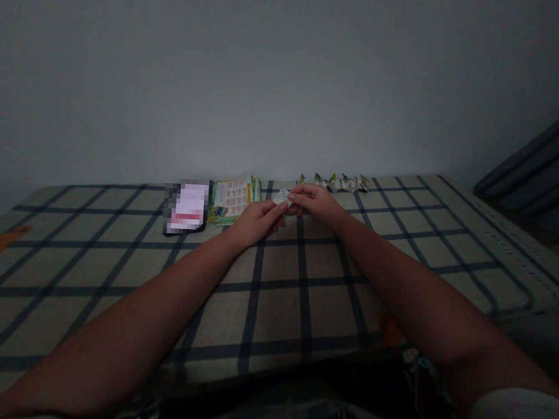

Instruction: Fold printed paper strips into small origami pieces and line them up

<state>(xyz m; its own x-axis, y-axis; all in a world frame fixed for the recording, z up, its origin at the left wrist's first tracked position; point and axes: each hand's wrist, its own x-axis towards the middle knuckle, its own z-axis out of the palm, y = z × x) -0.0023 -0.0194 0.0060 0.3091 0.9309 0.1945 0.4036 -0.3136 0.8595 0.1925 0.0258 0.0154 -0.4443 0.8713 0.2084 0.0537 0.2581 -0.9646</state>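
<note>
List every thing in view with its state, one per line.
Left hand: pinching the small paper piece.
Right hand: fingers on the same piece.
Small paper piece: folded, held between both hands.
Phone-like device: screen lit, contents blurred out.
Printed sheets: stacked, lying flat.
Row of paper pieces: folded, lined up near the wall.
Checked cloth: spread out.

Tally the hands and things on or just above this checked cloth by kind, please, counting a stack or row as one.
Left hand and right hand: 2
Folded paper held between them: 1
Stack of printed sheets: 1
Row of folded paper pieces: 1 (pieces too dim to count surely)
Phone-like device, blurred: 1
Total: 6
</note>
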